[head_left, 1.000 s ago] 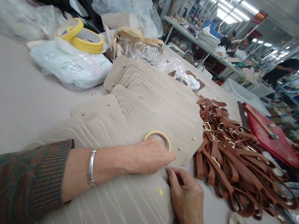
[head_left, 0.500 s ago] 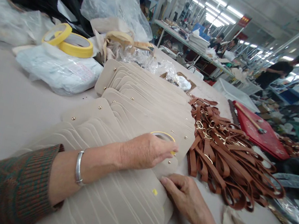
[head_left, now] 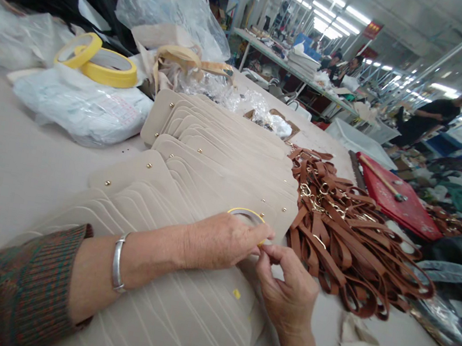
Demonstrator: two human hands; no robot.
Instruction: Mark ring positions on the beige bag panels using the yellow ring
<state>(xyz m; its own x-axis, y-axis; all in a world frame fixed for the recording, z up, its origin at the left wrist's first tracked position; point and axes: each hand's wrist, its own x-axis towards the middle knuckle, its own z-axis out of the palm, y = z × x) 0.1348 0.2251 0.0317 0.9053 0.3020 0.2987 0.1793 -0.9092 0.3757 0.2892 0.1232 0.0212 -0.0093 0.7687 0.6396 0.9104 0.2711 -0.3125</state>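
Note:
My left hand [head_left: 223, 242], with a silver bangle at the wrist, is closed round a roll of yellow tape [head_left: 246, 213] whose upper rim shows above the fingers. Thumb and forefinger of my right hand [head_left: 287, 286] are pinched together at the roll's right side; whatever is between them is too small to make out. Both hands are over overlapping beige panels [head_left: 212, 181] with small gold studs. A small yellow tape piece [head_left: 236, 294] sticks to a panel just below my left hand.
Brown straps with gold clasps [head_left: 336, 232] lie right of the panels. Two yellow tape rolls [head_left: 111, 68] rest on a plastic-wrapped packet [head_left: 83, 104] at the left. A red pad [head_left: 399, 195] lies behind the straps. People are at work in the background.
My right hand has moved up from the panel edge to the tape roll and its fingertips now meet my left hand's. The left hand still holds the roll.

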